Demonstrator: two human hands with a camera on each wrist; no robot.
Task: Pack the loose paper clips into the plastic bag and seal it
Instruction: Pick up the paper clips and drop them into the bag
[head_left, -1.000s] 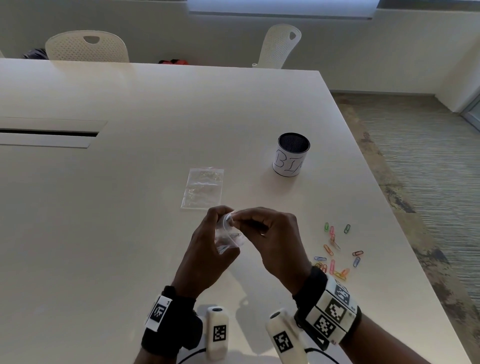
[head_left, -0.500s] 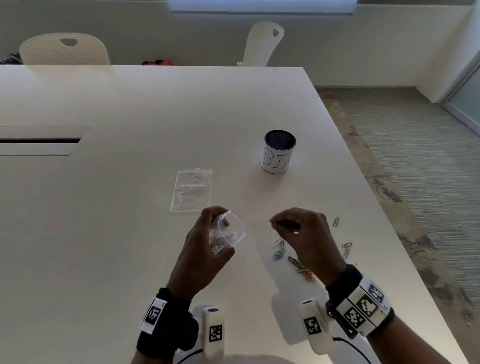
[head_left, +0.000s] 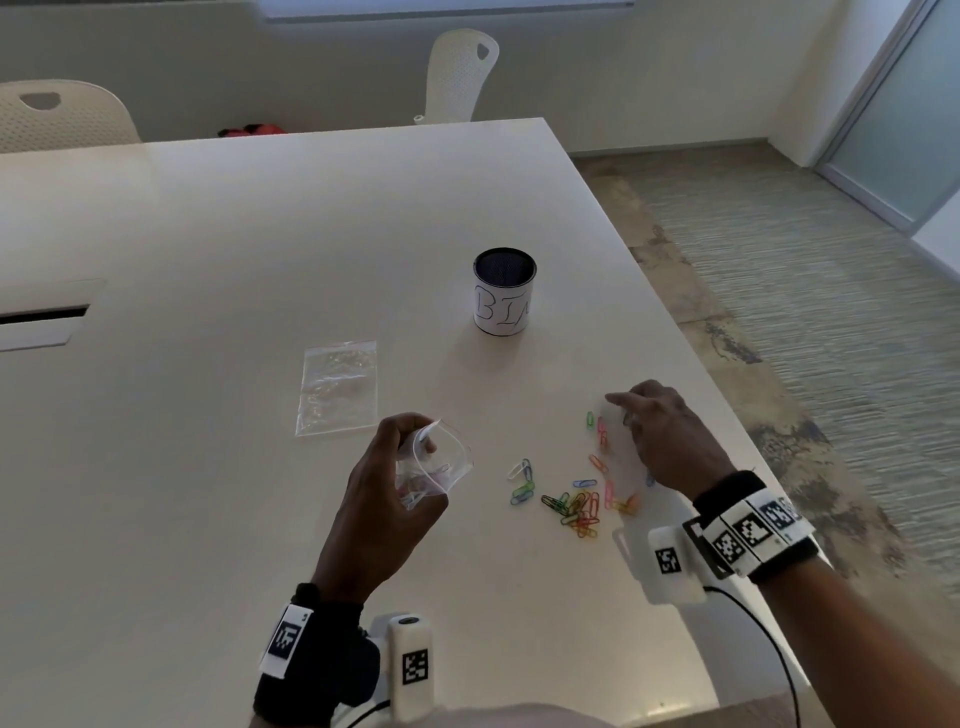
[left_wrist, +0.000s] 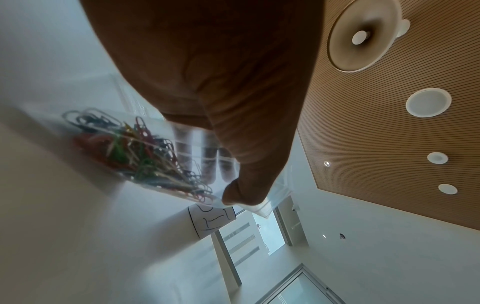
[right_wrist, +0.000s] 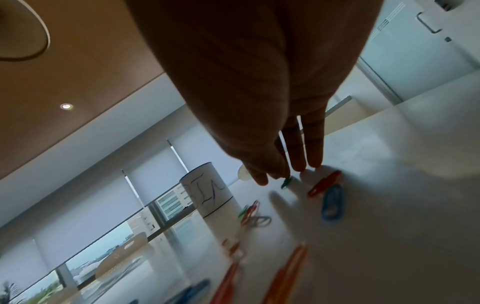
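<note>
My left hand (head_left: 415, 447) holds a small clear plastic bag (head_left: 441, 465) above the table, its mouth open to the right. The thumb (left_wrist: 244, 193) pinches the bag's rim, and several coloured clips (left_wrist: 135, 148) lie inside. Loose paper clips (head_left: 571, 506) are scattered on the table to the right of the bag. My right hand (head_left: 623, 410) reaches down at the far side of this scatter. Its fingers (right_wrist: 298, 162) are nearly straight, their tips on the table at a green clip (right_wrist: 287, 182). A red clip (right_wrist: 324, 183) and a blue one (right_wrist: 333, 202) lie beside them.
A second clear bag (head_left: 337, 387) lies flat on the table left of centre. A white can marked BIN (head_left: 504, 296) stands behind the clips. The table's right edge (head_left: 727, 395) runs close to my right hand. White chairs (head_left: 460, 73) stand at the far side.
My right hand has left the bag's mouth and swung right and down onto the loose clips. My left hand keeps the bag up and open. The head view has shifted right.
</note>
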